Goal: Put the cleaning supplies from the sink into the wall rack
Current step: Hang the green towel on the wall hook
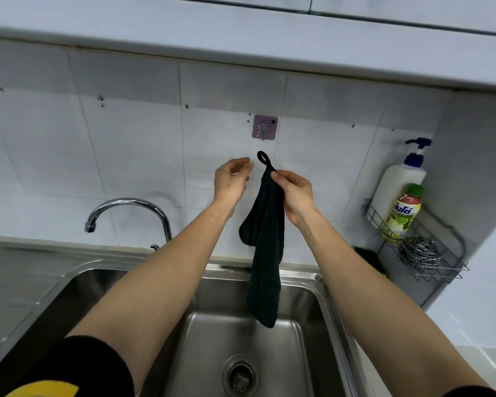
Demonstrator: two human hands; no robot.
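Both hands are raised over the sink (pixel 321 285): the right hand (pixel 295 193) pinches a dark cloth (pixel 265 253) just under its loop (pixel 263 158), while the left hand (pixel 232 181) is held loosely open beside the loop, gripping nothing. The cloth hangs free, its tail dangling above the basin, which appears bare apart from the drain (pixel 240 375). The loop is held just below a hook (pixel 264 127) on the tiles, with clear wall around it. Further right, the rack (pixel 430 265) already carries a pump bottle (pixel 400 181), a green-capped bottle (pixel 403 213) and a scourer (pixel 418 253), so little room is left there. The task is judged nearly finished; only the cloth remains to be hung. The tap (pixel 126 210) stands well clear on the left.
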